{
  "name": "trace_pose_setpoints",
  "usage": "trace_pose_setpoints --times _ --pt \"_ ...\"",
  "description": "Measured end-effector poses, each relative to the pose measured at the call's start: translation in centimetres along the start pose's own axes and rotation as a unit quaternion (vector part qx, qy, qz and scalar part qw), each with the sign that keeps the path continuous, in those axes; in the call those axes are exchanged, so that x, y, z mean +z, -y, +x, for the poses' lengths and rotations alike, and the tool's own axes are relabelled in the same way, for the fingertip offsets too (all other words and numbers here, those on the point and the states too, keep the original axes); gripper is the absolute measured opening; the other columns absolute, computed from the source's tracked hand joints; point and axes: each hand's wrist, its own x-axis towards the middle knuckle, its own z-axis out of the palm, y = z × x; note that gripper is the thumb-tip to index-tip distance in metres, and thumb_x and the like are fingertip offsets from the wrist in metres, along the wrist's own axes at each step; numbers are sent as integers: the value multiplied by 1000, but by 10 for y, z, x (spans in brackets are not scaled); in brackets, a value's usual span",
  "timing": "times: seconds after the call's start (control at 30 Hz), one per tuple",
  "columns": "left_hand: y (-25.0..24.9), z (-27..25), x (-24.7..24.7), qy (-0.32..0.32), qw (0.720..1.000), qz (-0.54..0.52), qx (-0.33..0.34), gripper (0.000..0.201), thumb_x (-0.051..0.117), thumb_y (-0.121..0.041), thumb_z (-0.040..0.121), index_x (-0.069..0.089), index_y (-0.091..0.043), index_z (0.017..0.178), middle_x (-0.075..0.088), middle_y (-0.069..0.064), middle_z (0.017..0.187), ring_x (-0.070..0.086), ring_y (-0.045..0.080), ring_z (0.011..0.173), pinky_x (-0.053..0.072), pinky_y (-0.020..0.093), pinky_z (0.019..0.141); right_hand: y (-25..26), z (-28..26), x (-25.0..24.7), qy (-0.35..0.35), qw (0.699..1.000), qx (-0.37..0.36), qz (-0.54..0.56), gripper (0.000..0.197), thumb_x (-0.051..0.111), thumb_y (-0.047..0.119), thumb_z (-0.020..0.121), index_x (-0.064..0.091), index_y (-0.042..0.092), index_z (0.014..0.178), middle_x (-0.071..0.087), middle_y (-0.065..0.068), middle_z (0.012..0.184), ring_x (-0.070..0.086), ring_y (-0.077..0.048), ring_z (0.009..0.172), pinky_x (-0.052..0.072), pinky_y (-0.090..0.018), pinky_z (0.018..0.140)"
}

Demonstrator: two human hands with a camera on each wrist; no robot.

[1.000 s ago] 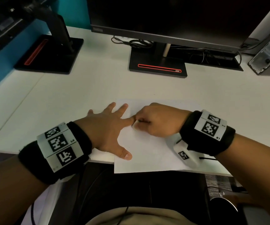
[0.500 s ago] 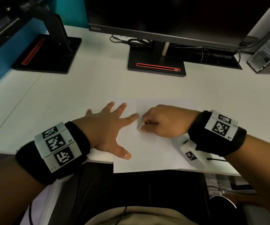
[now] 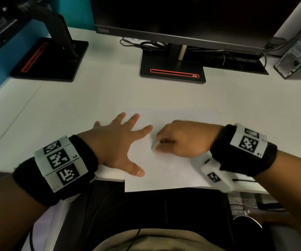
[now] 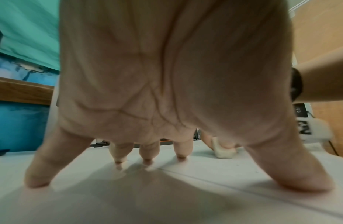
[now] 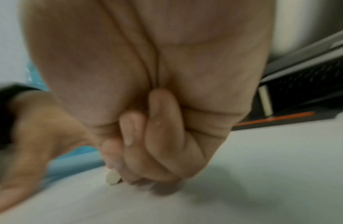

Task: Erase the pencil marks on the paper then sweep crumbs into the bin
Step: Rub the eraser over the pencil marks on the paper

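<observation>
White rectangular sheet of paper [image 3: 166, 171] lies flat at the near edge of the pale desk [image 3: 73, 113], its near edge overhanging the desk slightly. Left hand [image 3: 115, 142] rests spread and flat, fingers straight, with thumb and 2 fingers pressing on the sheet's left margin and the remaining fingers on the desk beside it; it grasps nothing. Right hand [image 3: 184, 138] is curled into a fist around a small off-white eraser [image 3: 155, 146], pinching it so that the eraser's lower end touches the paper just beside the left index fingertip. The left wrist view shows the eraser [image 4: 223, 150] in contact with the sheet. The right wrist view is blurred. Pencil marks are too faint to tell. Black monitor stand with a red slot [image 3: 173, 71] sits well behind the paper.
</observation>
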Motion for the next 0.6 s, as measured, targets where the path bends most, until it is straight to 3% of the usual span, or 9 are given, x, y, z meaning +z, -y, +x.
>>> trace_pose_setpoints --times 0.07,0.2,0.33,0.47,0.53,0.6 --pt "1 0 0 -1 1000 -1 1 122 60 -89 66 -24 -56 148 -36 -12 160 -29 23 149 9 72 115 -7 0 -8 -22 999 28 -5 40 47 36 104 48 19 68 51 5 68 47 -9 63 36 -30 68" --pt "1 2 1 -1 1000 -1 1 122 60 -90 65 -25 -57 147 -36 -12 160 -29 23 150 11 72 115 5 -1 7 -1 1000 -13 9 40 48 34 104 47 21 66 51 5 62 47 -9 58 35 -27 61" --pt "1 0 0 -1 1000 -1 -1 122 60 -90 65 -24 -57 147 -36 -13 160 -29 22 149 10 72 115 -7 -4 -5 -15 999 26 13 41 48 37 104 47 21 66 49 6 64 46 -8 60 34 -28 63" --pt "0 1 0 0 1000 3 -2 122 60 -90 64 -25 -58 145 -36 -13 160 -28 22 150 12 71 115 1 -6 8 -13 1000 -11 8 38 48 33 103 50 15 70 50 3 62 45 -9 57 35 -28 61" --pt "0 1 0 0 1000 4 -4 122 60 -90 64 -25 -58 146 -36 -13 160 -28 22 150 12 72 115 -3 -10 5 -3 1000 3 13 40 48 37 104 51 16 69 50 4 62 45 -8 57 35 -24 60" --pt "0 1 0 1 1000 3 -5 122 60 -91 64 -24 -58 146 -36 -12 160 -28 23 150 12 72 115 -11 -9 -5 -19 999 30 11 41 48 36 104 49 15 68 49 4 62 44 -9 58 35 -27 61"
